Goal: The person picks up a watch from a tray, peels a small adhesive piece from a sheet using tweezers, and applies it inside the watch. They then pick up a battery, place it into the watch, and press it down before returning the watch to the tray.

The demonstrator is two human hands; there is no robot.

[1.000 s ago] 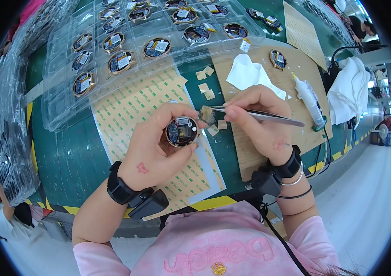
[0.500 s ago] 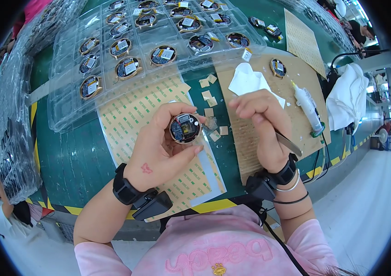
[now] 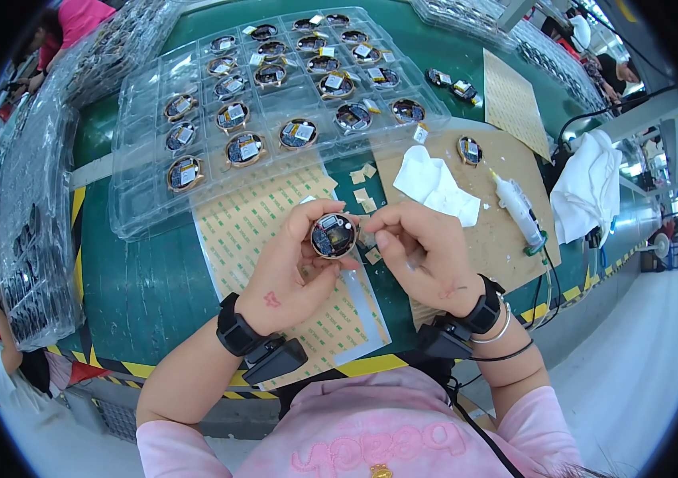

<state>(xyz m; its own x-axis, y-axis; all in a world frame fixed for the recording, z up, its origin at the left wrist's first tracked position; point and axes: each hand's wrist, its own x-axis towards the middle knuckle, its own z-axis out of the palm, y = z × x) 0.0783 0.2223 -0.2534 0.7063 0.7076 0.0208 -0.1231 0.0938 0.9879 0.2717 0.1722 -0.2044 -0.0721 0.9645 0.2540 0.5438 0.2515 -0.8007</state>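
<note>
My left hand point(image 3: 287, 275) is closed around the rim of a round watch case point(image 3: 333, 236), its open face turned up. Inside the case show a dark circuit board and small electronic parts. Close to the case's right edge is my right hand point(image 3: 422, 251), thumb and forefinger drawn together. What lies between those fingertips is too small or hidden to make out. Under both hands lies a tan adhesive sheet point(image 3: 235, 227) with green print. Small tan adhesive squares point(image 3: 360, 196) lie just beyond my right fingertips.
A clear plastic tray point(image 3: 141, 209) with several watch cases stands at the back. On the cardboard point(image 3: 486, 263) at right are a white wipe point(image 3: 437, 186), another watch case point(image 3: 469, 150) and a white corded tool with a yellow tip point(image 3: 519, 211). A white cloth point(image 3: 586, 187) lies farther right.
My right hand has come left and down to the watch case. The metal tweezers seen in it earlier no longer show. My left hand has shifted slightly right with the case.
</note>
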